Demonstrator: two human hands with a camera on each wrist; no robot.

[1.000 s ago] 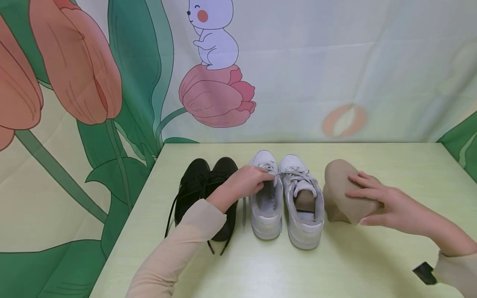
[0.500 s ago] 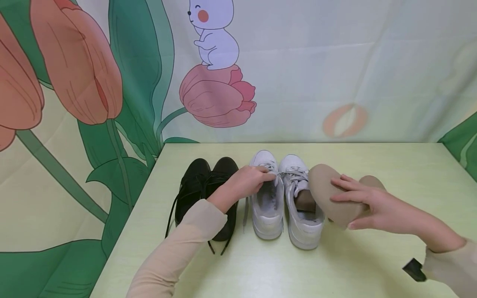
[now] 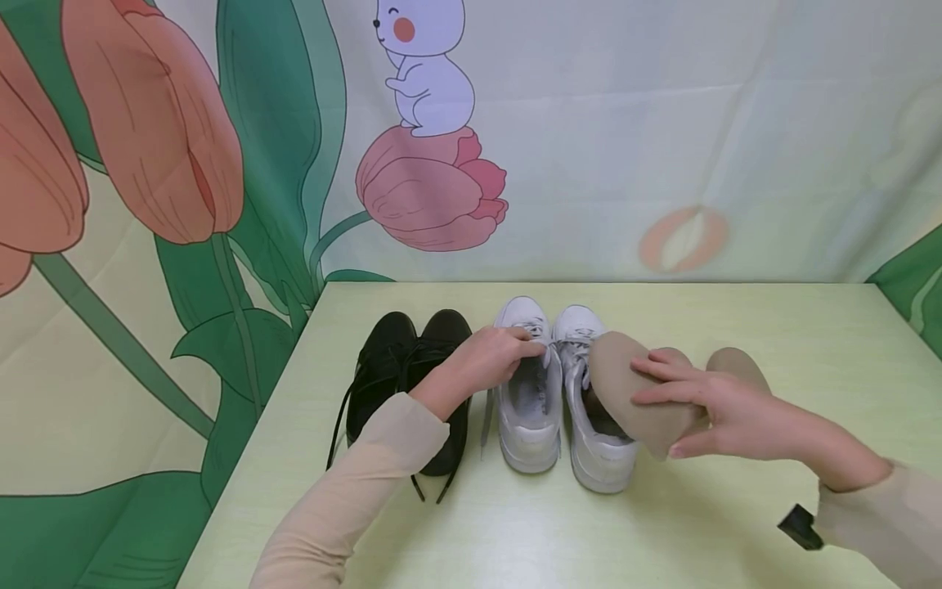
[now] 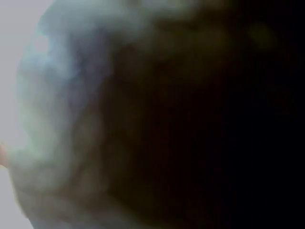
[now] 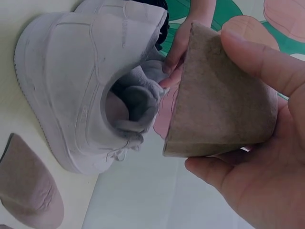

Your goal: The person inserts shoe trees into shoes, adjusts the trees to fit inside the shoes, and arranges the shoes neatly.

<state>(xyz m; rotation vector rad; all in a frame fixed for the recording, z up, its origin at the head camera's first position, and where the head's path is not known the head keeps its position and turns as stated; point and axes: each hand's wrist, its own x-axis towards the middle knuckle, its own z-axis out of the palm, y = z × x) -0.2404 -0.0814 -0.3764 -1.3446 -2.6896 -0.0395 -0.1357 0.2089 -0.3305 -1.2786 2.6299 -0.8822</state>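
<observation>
Where the table (image 3: 530,532) met the printed backdrop (image 3: 589,123), its far edge ran just beyond the shoe toes, so room that way was short. More room lay on the near side, behind the heels, and out to the right.

The left white shoe (image 3: 528,446) and right white shoe (image 3: 602,462) stood close side by side; the black shoes (image 3: 383,360) sat near on the left, partly under my left forearm.

My right hand (image 3: 728,409) had the beige insert (image 3: 614,380) between thumb and fingers, spread about as wide as the piece itself. It was tilted above the right white shoe, covering part of the opening from overhead — yet the right wrist view showed a gap between its straight edge and the collar. Something brown lay inside that shoe.

Right forearm: in from the lower right, wrist bent slightly, fingers pointing left.

My left hand (image 3: 493,356) reached over from the near left, fingers curled, pinching the tongue of the left white shoe. Left wrist view too dark and blurred to add anything.

Another beige piece (image 3: 738,366) rested beyond my right hand.
</observation>
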